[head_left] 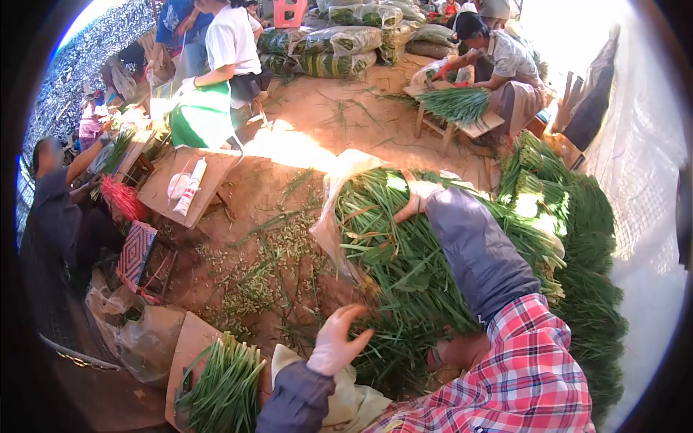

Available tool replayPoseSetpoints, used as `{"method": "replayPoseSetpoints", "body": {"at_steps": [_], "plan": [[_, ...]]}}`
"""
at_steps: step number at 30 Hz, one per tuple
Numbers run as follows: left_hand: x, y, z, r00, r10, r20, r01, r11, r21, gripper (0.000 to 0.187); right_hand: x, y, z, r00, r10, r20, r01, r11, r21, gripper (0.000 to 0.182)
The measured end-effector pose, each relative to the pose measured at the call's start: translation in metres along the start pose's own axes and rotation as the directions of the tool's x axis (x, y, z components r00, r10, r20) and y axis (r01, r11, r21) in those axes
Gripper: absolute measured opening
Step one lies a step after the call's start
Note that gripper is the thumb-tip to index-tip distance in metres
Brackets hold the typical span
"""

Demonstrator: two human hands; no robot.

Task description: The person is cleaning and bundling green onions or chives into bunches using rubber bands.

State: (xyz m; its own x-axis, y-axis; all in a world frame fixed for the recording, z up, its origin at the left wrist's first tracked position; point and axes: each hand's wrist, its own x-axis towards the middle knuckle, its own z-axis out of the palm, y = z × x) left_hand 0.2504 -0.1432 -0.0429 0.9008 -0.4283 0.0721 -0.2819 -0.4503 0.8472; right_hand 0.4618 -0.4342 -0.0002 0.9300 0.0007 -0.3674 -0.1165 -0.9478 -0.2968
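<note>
Long green leafy stalks [390, 267] lie in a big heap in front of me, partly inside a clear plastic bag [333, 216]. My right hand [417, 198], in a pale glove, rests on the top of the heap near the bag's mouth; what its fingers hold, if anything, is hidden among the leaves. My left hand [339, 343], also gloved, is held over the lower left edge of the heap with thumb and fingers apart and nothing between them. A cut bundle of green stalks [227, 386] lies on a board [189, 333] at the lower left.
More stalks [588, 289] are stacked along the right side by a white sheet [650, 180]. A low table [155, 189] with a white and red tube [190, 189] stands at the left. People sit or stand at left and back. Scraps litter the ground [267, 245].
</note>
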Motion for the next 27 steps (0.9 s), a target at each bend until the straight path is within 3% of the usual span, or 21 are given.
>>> {"method": "replayPoseSetpoints", "body": {"at_steps": [2, 3, 6, 9, 11, 14, 15, 18, 23, 27], "plan": [[0.029, 0.003, 0.017, 0.998, 0.045, 0.044, -0.046, 0.999, 0.007, 0.053, -0.005, -0.007, 0.011, 0.992, 0.050, -0.113, -0.061, 0.993, -0.099, 0.129], [0.044, 0.003, 0.024, 0.998, 0.054, 0.044, -0.053, 0.999, -0.012, 0.055, -0.002, -0.002, 0.016, 0.993, 0.016, -0.115, -0.015, 1.000, 0.010, 0.129], [0.083, -0.005, 0.046, 0.998, 0.066, -0.005, -0.066, 0.998, -0.012, 0.063, -0.007, -0.007, 0.016, 0.986, 0.106, -0.125, -0.117, 0.990, -0.079, 0.117], [0.106, -0.019, 0.054, 0.999, 0.043, -0.029, -0.045, 0.998, -0.050, 0.069, -0.015, 0.008, 0.008, 0.974, 0.041, -0.224, -0.035, 0.999, 0.029, 0.093], [0.108, -0.021, 0.056, 0.999, 0.025, -0.035, -0.027, 0.998, -0.060, 0.070, 0.000, 0.054, 0.005, 0.955, -0.186, -0.232, 0.231, 0.955, 0.186, 0.082], [0.106, -0.018, 0.051, 0.999, -0.049, 0.021, 0.051, 0.991, -0.122, 0.070, -0.043, 0.057, -0.014, 0.899, -0.297, -0.322, 0.396, 0.865, 0.308, 0.072], [0.105, -0.022, 0.052, 1.000, -0.002, -0.029, -0.001, 0.994, -0.107, 0.069, -0.065, 0.050, -0.021, 0.886, -0.300, -0.354, 0.418, 0.847, 0.329, 0.070], [0.098, -0.022, 0.052, 0.995, -0.081, -0.052, 0.066, 0.968, -0.243, 0.066, -0.090, 0.065, -0.028, 0.941, -0.103, -0.322, 0.172, 0.966, 0.192, 0.065], [0.082, -0.029, 0.065, 0.935, -0.240, -0.261, 0.069, 0.845, -0.530, 0.059, -0.128, 0.090, -0.041, 0.897, -0.053, -0.439, 0.250, 0.880, 0.405, 0.070], [0.066, -0.010, 0.062, 0.935, -0.266, -0.233, 0.002, 0.663, -0.749, 0.060, -0.168, 0.085, -0.057, 0.869, -0.195, -0.455, 0.492, 0.441, 0.751, 0.066]]}}
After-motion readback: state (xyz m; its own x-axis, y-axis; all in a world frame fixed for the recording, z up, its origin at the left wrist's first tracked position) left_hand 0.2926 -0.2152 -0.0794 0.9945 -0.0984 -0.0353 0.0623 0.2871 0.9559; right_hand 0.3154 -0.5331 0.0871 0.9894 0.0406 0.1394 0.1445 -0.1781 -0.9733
